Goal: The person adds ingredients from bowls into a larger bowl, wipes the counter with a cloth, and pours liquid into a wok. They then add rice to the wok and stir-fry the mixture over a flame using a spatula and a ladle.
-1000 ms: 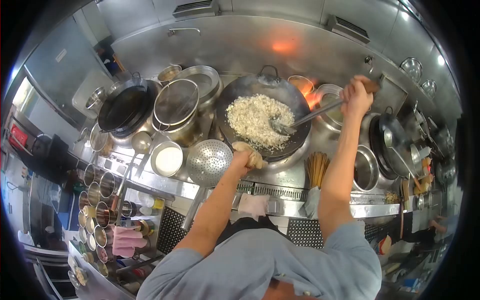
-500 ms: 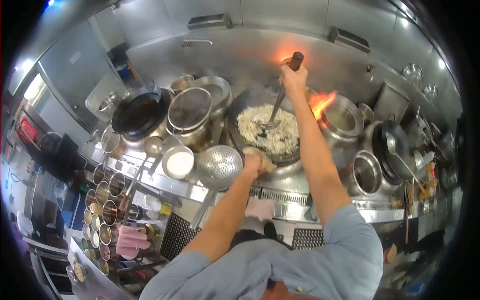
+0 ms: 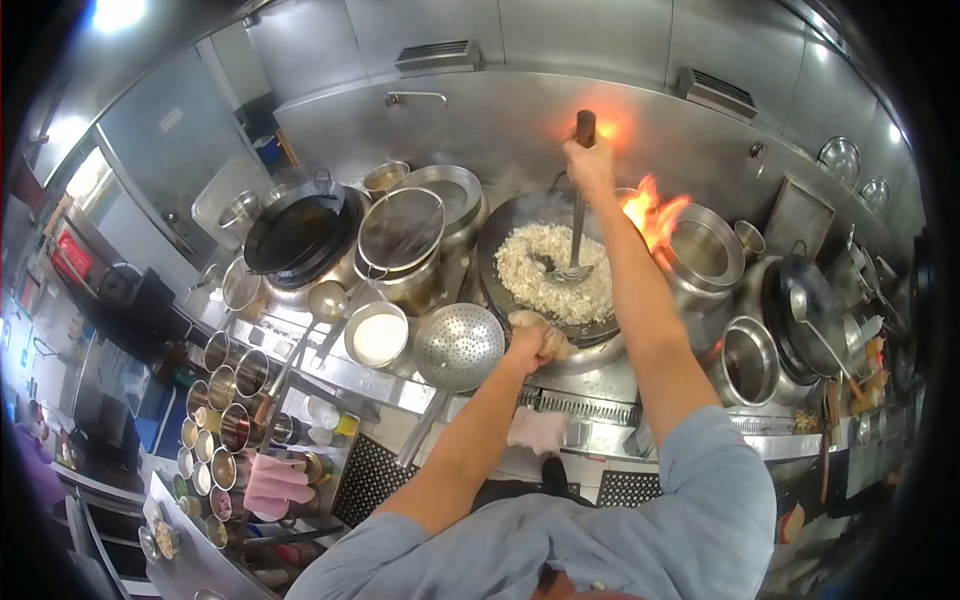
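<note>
steel kitchen range [image 3: 600,385], left hand [image 3: 530,345] gripping cloth-wrapped wok [image 3: 512,232] rim, right hand [image 3: 590,165] clutching ladle [image 3: 577,215] in rice [image 3: 545,275]

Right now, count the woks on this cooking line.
3: the rice wok in the middle, an empty wok at far left, and a dark wok at right. Others may be hidden at the edges.

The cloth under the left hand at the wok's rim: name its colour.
Tan cloth, gripped by the left hand; it shows best in the head view.
</note>
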Demonstrator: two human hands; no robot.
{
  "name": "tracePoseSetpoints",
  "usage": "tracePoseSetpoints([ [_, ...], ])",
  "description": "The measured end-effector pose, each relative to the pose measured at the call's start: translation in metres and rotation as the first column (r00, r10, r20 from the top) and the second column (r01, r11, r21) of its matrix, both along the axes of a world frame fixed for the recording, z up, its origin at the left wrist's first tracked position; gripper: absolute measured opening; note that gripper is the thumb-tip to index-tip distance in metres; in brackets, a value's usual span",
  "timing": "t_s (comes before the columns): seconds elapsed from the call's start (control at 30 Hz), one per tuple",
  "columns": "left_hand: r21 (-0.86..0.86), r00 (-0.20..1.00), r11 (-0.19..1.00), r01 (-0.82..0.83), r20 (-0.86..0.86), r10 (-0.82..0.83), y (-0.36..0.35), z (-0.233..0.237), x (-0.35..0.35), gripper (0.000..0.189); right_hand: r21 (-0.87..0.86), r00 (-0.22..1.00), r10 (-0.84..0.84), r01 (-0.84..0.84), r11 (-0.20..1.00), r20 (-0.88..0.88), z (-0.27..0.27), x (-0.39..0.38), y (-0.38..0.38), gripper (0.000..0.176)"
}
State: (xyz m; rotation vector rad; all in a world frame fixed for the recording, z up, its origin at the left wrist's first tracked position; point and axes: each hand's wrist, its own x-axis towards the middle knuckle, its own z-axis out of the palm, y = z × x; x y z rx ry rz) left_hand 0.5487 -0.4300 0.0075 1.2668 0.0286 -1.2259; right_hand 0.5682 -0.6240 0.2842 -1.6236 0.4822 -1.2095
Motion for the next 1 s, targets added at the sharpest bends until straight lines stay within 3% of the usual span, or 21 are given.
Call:
tracePoseSetpoints([
  [0.1,0.028,0.999,1.000,0.006,-0.046,-0.005,-0.009,0.013,0.007,0.026,0.026,0.938,0.023,-0.034,0.999,0.346,-0.011,-0.014,0.003,0.002],
  [0.13,0.042,0.998,0.999,0.020,-0.060,-0.017,-0.004,0.013,0.005,0.024,0.061,0.914,0.038,-0.068,0.996,0.403,-0.043,-0.006,-0.001,0.003],
  [0.17,0.013,0.996,0.999,0.052,-0.075,-0.051,0.000,0.014,0.003,0.021,0.048,0.915,0.116,-0.146,0.988,0.387,-0.070,-0.008,-0.002,0.004],
  [0.2,-0.031,0.993,0.996,0.082,-0.081,-0.084,-0.001,0.020,0.004,0.019,0.084,0.956,0.196,-0.219,0.972,0.220,-0.056,-0.030,0.020,0.004],
  [0.27,-0.117,0.995,0.990,0.083,-0.050,-0.089,0.003,0.022,0.004,0.016,-0.054,0.974,0.213,-0.217,0.975,-0.070,-0.030,-0.071,0.082,0.004],
  [0.33,-0.313,0.999,0.950,0.010,-0.030,-0.020,0.003,-0.001,-0.013,0.016,-0.142,0.997,-0.030,0.041,0.989,0.077,-0.037,-0.103,0.105,0.003],
  [0.37,-0.530,0.989,0.843,0.090,-0.051,-0.137,0.016,-0.007,-0.024,0.016,-0.122,0.952,-0.175,0.211,0.970,0.253,-0.052,-0.106,0.082,0.004],
  [0.4,-0.719,0.964,0.679,0.150,-0.046,-0.261,0.033,-0.009,-0.037,0.016,0.015,0.903,-0.180,0.189,0.982,0.391,-0.058,-0.107,0.053,0.004],
  [0.43,-0.567,0.975,0.818,0.095,-0.113,-0.191,0.047,-0.001,-0.057,0.018,0.144,0.833,-0.191,0.136,0.980,0.519,-0.054,-0.112,0.028,0.005],
  [0.47,-0.426,0.983,0.904,0.035,-0.146,-0.107,0.056,0.024,-0.069,0.019,0.225,0.874,-0.155,0.054,0.973,0.462,-0.037,-0.117,0.009,0.004],
  [0.5,-0.275,0.985,0.961,-0.030,-0.173,-0.019,0.064,0.050,-0.082,0.022,0.318,0.910,-0.111,-0.024,0.948,0.400,-0.020,-0.119,-0.005,0.005],
  [0.57,-0.057,0.969,0.980,-0.188,-0.175,0.176,0.062,0.117,-0.086,0.028,0.293,0.960,-0.003,-0.083,0.952,0.281,0.015,-0.120,-0.004,0.008],
  [0.6,-0.062,0.962,0.974,-0.217,-0.184,0.203,0.056,0.141,-0.080,0.029,0.273,0.970,0.012,-0.081,0.959,0.245,0.026,-0.118,0.004,0.009],
  [0.63,-0.154,0.979,0.976,-0.155,-0.155,0.131,0.050,0.121,-0.070,0.025,0.258,0.979,0.024,-0.078,0.963,0.204,0.030,-0.114,0.012,0.010],
  [0.7,-0.368,0.998,0.930,0.019,-0.043,-0.038,0.046,0.033,-0.060,0.019,0.109,0.983,-0.138,0.125,0.986,0.123,-0.009,-0.082,0.001,0.006],
  [0.77,-0.472,0.995,0.881,0.047,-0.056,-0.083,0.065,-0.001,-0.082,0.012,0.122,0.968,-0.210,0.193,0.974,0.140,0.004,-0.067,-0.017,0.005],
  [0.8,-0.429,0.996,0.903,0.022,-0.071,-0.058,0.078,0.000,-0.094,0.009,0.158,0.960,-0.204,0.174,0.972,0.194,0.026,-0.070,-0.009,0.004],
  [0.9,-0.350,0.988,0.934,-0.070,-0.155,0.016,0.085,0.105,-0.101,0.025,0.219,0.952,-0.152,0.094,0.971,0.265,0.076,-0.079,0.020,0.004],
  [0.93,-0.501,0.974,0.862,-0.076,-0.224,-0.045,0.060,0.086,-0.080,0.030,0.216,0.958,-0.127,0.071,0.974,0.257,0.080,-0.085,0.037,0.005],
  [0.97,-0.405,1.000,0.914,0.005,-0.009,-0.009,0.044,0.083,-0.061,0.029,0.223,0.963,-0.107,0.051,0.974,0.247,0.073,-0.087,0.051,0.005],
  [1.0,-0.385,0.998,0.922,0.030,0.065,-0.005,0.046,0.062,-0.059,0.028,0.207,0.971,-0.204,0.176,0.962,0.122,0.056,-0.083,0.069,0.008],
])
